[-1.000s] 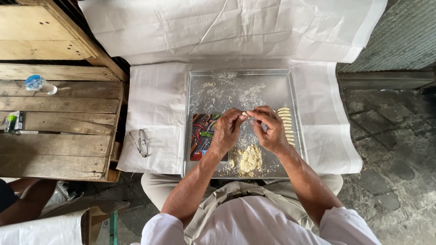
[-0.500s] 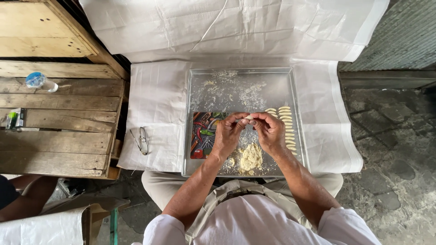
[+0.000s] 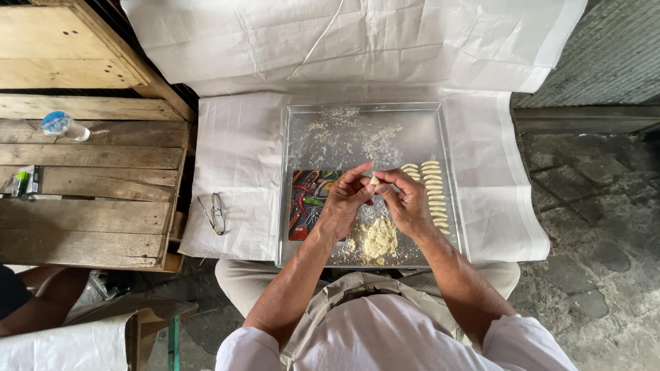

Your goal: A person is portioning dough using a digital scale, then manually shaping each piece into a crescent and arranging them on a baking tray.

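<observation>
My left hand (image 3: pixel 342 199) and my right hand (image 3: pixel 407 198) meet above a shallow metal tray (image 3: pixel 300 124), fingertips pinched together on a small pale piece of dough (image 3: pixel 375 179). A crumbly lump of dough (image 3: pixel 379 239) lies on the tray just below my hands. To the right of my right hand, several shaped dough pieces (image 3: pixel 434 194) lie in a column. A colourful printed card (image 3: pixel 306 203) lies on the tray under my left wrist. Flour dusts the far half of the tray.
White sheeting (image 3: pixel 240 158) covers the surface under the tray and hangs behind it. Glasses (image 3: pixel 214 211) lie left of the tray. A wooden pallet (image 3: pixel 89 185) at left holds a plastic bottle (image 3: pixel 63 126). Another person's arm (image 3: pixel 41 302) shows at lower left. Stone paving lies to the right.
My hands have stayed together over the tray's middle, working the small dough piece; the fingers shifted slightly. The row of shaped pieces is more visible now.
</observation>
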